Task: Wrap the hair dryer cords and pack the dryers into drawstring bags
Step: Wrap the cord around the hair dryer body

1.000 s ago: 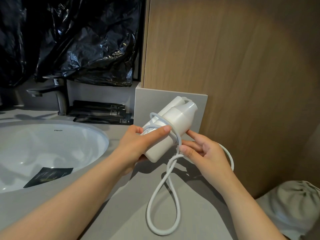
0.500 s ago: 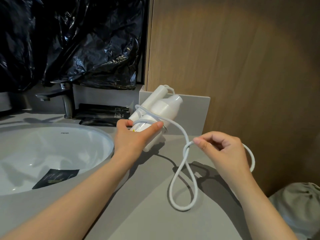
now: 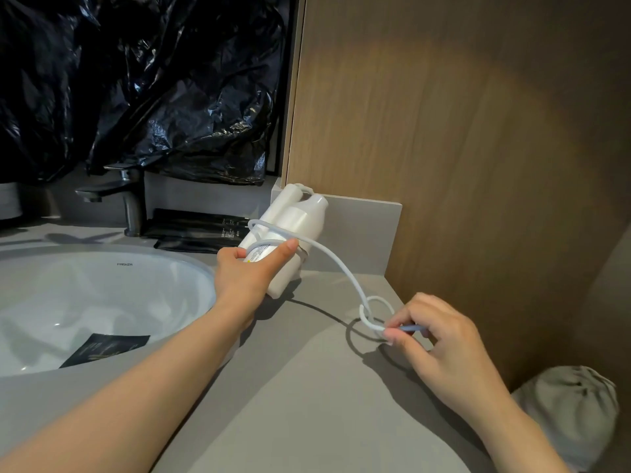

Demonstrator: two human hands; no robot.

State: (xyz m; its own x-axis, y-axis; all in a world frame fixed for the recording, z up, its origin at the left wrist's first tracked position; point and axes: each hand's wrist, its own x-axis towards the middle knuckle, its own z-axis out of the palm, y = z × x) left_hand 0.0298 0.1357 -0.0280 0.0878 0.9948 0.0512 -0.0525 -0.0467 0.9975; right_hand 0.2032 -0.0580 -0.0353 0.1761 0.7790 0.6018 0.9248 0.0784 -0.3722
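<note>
A white folded hair dryer (image 3: 293,227) is held above the grey counter (image 3: 307,387) near the back corner. My left hand (image 3: 252,271) grips its body, thumb across the label, with a turn of white cord (image 3: 341,268) looped round the dryer. The cord runs right and down to a small loop near my right hand (image 3: 433,339), which pinches the cord between thumb and fingers just above the counter. A grey drawstring bag (image 3: 573,411), cinched and full, sits at the lower right below the counter's edge.
A white sink basin (image 3: 102,302) with a dark packet (image 3: 106,348) in it lies to the left, a dark tap (image 3: 126,199) behind it. Black sachets (image 3: 194,230) lie by the backsplash. Black plastic sheeting (image 3: 136,80) hangs behind; a wooden panel (image 3: 461,131) stands at the right.
My right hand has pulled the cord out to the right and down, shrinking the big hanging loop to a small one. My left hand has carried the dryer left and back.
</note>
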